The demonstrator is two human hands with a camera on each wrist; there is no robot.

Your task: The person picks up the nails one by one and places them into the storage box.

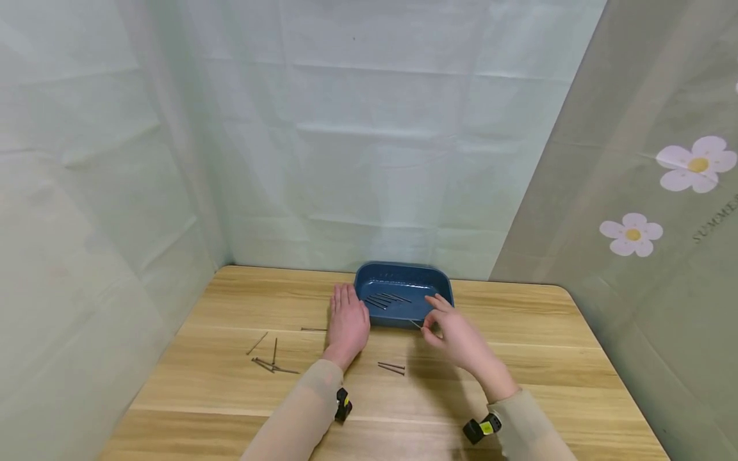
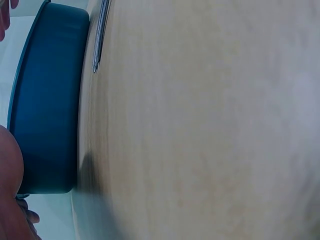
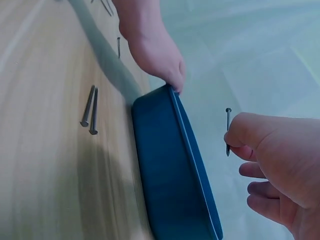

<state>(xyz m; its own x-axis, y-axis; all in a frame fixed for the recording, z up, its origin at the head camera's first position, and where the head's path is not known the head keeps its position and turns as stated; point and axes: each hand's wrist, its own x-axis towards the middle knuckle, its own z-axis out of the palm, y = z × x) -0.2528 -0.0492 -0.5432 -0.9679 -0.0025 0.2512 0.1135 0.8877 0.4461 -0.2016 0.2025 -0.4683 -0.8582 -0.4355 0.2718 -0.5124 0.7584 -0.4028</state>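
My right hand (image 1: pixel 458 336) pinches a nail (image 3: pixel 228 131) between thumb and forefinger, the other fingers held loosely apart. It hovers over the front right part of a blue rectangular dish (image 1: pixel 403 321). Inside the dish, toward the left, lie several nails (image 1: pixel 380 301). My left hand (image 1: pixel 348 323) holds the dish at its left front corner, thumb at the rim and fingers along the outer left side. In the right wrist view that left hand (image 3: pixel 155 52) meets the corner of the rim.
Two nails (image 1: pixel 392 367) lie in front of the dish. Several more nails (image 1: pixel 265 365) are scattered on the wooden table (image 1: pixel 230 410) at left, and one nail (image 1: pixel 313 329) lies beside the left hand. A pale curtain (image 1: pixel 369 160) hangs right behind the dish.
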